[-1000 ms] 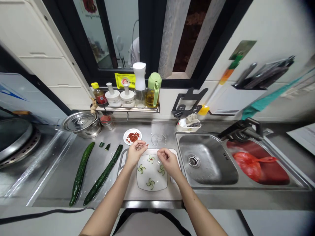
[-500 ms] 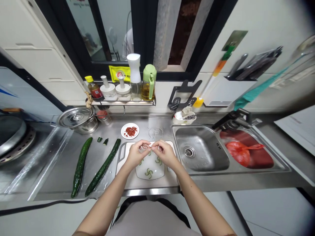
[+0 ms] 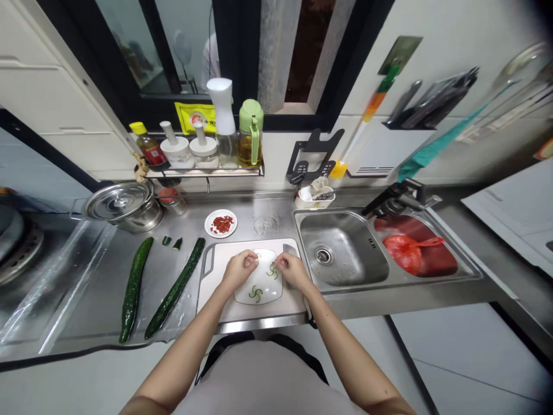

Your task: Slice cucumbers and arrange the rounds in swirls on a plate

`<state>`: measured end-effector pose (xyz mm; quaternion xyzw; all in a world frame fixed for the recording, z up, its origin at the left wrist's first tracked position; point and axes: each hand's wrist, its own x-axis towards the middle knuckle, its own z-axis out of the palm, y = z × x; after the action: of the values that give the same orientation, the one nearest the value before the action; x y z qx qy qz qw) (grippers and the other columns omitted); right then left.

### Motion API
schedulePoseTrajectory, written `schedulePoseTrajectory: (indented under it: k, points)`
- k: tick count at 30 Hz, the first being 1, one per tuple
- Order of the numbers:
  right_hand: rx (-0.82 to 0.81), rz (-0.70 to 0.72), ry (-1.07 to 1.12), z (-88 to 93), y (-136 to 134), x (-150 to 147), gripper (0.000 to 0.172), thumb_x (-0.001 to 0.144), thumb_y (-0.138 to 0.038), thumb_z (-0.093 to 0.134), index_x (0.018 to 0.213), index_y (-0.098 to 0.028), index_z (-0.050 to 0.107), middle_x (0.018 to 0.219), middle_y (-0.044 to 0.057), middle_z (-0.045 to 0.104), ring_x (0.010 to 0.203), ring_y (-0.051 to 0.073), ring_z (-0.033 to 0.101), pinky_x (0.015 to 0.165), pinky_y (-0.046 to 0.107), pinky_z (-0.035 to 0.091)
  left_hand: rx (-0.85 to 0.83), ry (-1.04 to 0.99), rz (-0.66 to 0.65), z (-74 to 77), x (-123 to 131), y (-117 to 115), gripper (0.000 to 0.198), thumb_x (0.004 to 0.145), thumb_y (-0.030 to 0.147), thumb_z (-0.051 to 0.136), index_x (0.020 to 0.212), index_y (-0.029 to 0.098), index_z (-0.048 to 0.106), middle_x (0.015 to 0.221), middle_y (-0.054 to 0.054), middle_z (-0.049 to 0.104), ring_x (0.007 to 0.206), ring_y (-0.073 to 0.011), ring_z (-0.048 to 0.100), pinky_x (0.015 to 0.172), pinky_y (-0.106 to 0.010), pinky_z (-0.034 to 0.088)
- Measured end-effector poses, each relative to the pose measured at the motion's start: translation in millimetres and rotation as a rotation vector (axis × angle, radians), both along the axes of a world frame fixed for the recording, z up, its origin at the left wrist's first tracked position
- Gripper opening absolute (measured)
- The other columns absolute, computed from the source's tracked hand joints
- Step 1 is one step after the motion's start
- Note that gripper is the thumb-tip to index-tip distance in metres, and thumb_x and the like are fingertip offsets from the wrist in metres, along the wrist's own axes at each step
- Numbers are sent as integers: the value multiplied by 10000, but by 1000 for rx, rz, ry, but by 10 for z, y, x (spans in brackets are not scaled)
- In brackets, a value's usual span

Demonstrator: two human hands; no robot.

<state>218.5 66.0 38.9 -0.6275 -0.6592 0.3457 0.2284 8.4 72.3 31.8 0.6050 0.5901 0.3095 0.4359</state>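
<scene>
My left hand (image 3: 242,270) pinches its thumb and fingers together above the left side of a white square plate (image 3: 268,295). Over the plate's right side, my right hand (image 3: 291,270) is closed in a pinch too. Whatever sits between either set of fingertips is too small to make out. Thin green cucumber slivers (image 3: 256,294) lie on the plate in pinwheel shapes; my hands partly cover that area. Under the plate is a pale cutting board (image 3: 216,308) with a grey handle. A knife blade (image 3: 290,249) shows at the board's right side, partly behind my right hand.
Two whole cucumbers (image 3: 137,288) and small cucumber ends (image 3: 177,244) lie left of the board. Behind it stands a small dish of red bits (image 3: 221,223). A double sink (image 3: 345,248) is on the right, a lidded pot (image 3: 123,204) back left, and a seasoning shelf (image 3: 203,172) above.
My hands, which met at the fingertips over the plate's far side, have parted. The right one has moved away to the right, uncovering more of the plate. The camera view has shifted slightly.
</scene>
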Motion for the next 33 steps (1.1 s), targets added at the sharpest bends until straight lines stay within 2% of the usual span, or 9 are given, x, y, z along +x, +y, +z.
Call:
schedulePoseTrajectory:
  k: [4,8,11,17,26,33]
  points:
    - [-106,-26,-123,-252,-60,19,128,831,-241,565,775,-172,657,684,0,619,625,117,509,597,214,320,-77,180,-72,-182,178,-16,138,761,228,623,875,232,702,787,9,697,630,-133,565,655,-245,408]
    - [-140,-21,-194,-365,-79,-11,123,842,-221,567,806,-170,673,698,6,637,638,115,522,591,209,303,-131,290,-125,-254,355,-5,123,781,236,620,877,242,698,857,-8,719,778,-170,627,698,-248,411]
    - [-161,-11,-246,-394,-82,-31,122,843,-211,567,829,-175,682,720,11,653,648,118,529,587,212,292,-166,327,-152,-298,443,8,112,786,235,622,873,241,693,881,-17,727,833,-182,644,712,-249,414]
    - [-179,1,-317,-416,-88,-65,153,863,-212,535,872,-188,686,821,31,684,740,132,561,601,218,288,-199,345,-157,-384,550,3,113,811,233,592,868,224,689,883,-29,730,811,-185,646,687,-258,414]
    - [-204,8,-385,-399,-85,-92,154,872,-223,525,895,-194,675,879,44,685,792,144,568,607,227,274,-201,402,-200,-418,620,2,149,827,226,549,883,216,688,927,-52,722,858,-194,639,727,-269,424]
    - [-216,-8,-391,-433,-72,-105,129,880,-237,526,849,-205,647,823,28,659,744,136,551,604,234,256,-192,452,-208,-489,650,20,184,849,256,519,871,213,697,894,-60,713,871,-202,634,732,-271,430]
